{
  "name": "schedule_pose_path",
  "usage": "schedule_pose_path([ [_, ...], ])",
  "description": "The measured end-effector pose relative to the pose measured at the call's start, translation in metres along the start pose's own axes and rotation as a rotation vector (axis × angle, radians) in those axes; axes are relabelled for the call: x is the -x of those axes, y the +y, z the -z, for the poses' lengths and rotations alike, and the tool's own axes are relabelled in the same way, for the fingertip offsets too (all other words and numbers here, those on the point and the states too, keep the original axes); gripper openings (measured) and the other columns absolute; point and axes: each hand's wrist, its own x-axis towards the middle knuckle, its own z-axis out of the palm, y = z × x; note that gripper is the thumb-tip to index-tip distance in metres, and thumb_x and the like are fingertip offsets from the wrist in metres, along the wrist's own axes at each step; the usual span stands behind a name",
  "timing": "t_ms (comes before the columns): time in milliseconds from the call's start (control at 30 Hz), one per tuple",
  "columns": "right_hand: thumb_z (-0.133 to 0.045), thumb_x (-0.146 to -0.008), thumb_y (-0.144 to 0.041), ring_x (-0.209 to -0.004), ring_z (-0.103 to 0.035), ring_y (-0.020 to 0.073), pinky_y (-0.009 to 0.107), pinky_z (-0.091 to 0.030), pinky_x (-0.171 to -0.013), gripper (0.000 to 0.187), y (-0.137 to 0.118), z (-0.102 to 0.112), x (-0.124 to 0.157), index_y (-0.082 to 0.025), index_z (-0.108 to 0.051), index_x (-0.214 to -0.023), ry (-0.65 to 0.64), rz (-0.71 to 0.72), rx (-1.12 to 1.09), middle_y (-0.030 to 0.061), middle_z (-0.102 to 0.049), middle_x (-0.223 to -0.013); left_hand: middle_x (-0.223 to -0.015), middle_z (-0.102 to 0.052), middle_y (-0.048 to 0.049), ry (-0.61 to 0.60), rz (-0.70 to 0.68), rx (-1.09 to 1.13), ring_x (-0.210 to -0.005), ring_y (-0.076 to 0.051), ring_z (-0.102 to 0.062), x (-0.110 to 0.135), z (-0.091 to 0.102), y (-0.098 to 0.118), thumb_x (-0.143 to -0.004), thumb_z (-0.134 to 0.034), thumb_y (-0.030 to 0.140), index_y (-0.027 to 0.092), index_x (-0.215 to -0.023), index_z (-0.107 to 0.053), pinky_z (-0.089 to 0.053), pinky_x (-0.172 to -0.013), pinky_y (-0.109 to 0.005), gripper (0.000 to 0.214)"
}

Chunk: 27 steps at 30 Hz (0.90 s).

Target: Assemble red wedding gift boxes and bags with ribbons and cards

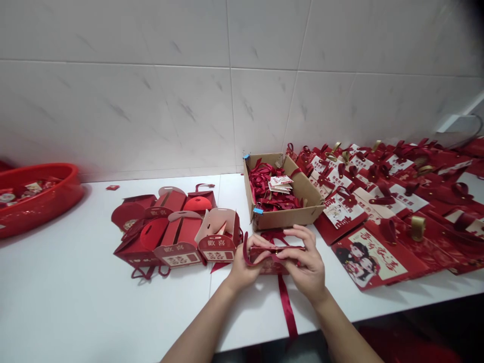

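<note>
Between my two hands, near the table's front edge, is a small red gift box (pixel 273 267) with a dark red strap loop on its left. My left hand (pixel 247 264) pinches the top edge of the box from the left. From the right, my right hand (pixel 305 264) pinches the same top edge, thumb in front and fingers behind. A dark red ribbon (pixel 287 307) runs from under the box over the table's front edge. Part of the box's front is hidden by my fingers.
Left of my hands stand several red boxes (pixel 181 249), some with open tops. Behind is a cardboard box (pixel 283 219) of red ribbons (pixel 260 179) and cards (pixel 280 184). Rows of red gift bags (pixel 370 257) fill the right side. A red basin (pixel 45 209) sits far left, against a tiled wall (pixel 170 111).
</note>
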Motion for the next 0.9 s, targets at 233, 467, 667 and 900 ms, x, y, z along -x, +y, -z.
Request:
schedule_pose_path([
  [233, -0.062, -0.078, -0.001, -0.111, -0.047, 0.0251, 0.046, -0.042, -0.091, 0.025, 0.002, 0.007, -0.004, -0.024, -0.067, -0.085, -0.045, 0.084, 0.013, 0.0062, -0.058, -0.106, -0.086, -0.068, -0.0086, 0.004, -0.013, -0.028, -0.084, -0.018, -0.065, -0.001, 0.0, -0.001, -0.087, -0.062, 0.03, 0.017, -0.085, -0.06, -0.052, -0.077, -0.032, 0.013],
  [467, -0.063, -0.081, -0.007, -0.084, -0.048, 0.0181, 0.036, -0.039, -0.074, 0.019, -0.005, 0.007, 0.004, -0.024, -0.069, -0.083, 0.011, 0.05, 0.184, 0.0035, -0.057, -0.085, -0.083, -0.067, -0.0093, 0.024, -0.013, -0.111, -0.081, -0.02, -0.066, -0.001, -0.001, 0.003, -0.088, -0.06, 0.033, 0.016, -0.083, -0.061, -0.054, -0.074, -0.033, 0.017],
  [667, -0.061, -0.08, -0.003, -0.091, -0.05, 0.0205, 0.038, -0.039, -0.075, 0.025, -0.008, 0.017, 0.012, -0.026, -0.069, -0.088, -0.001, 0.114, 0.188, 0.0049, -0.064, -0.098, -0.092, -0.066, -0.0071, 0.069, -0.079, -0.283, -0.086, -0.018, -0.065, 0.002, 0.0, -0.008, -0.09, -0.056, 0.025, 0.02, -0.106, -0.061, -0.054, -0.078, -0.032, 0.018],
  [900, -0.055, -0.084, -0.001, -0.091, -0.057, 0.0186, 0.035, -0.05, -0.075, 0.028, -0.011, 0.035, 0.003, -0.022, -0.067, -0.097, -0.22, 0.157, -0.064, 0.007, -0.066, -0.096, -0.14, -0.038, -0.0079, 0.043, -0.366, -0.657, -0.126, -0.028, -0.041, 0.0, 0.01, 0.005, -0.087, -0.06, 0.026, 0.031, -0.11, -0.069, -0.034, -0.106, -0.046, 0.025],
])
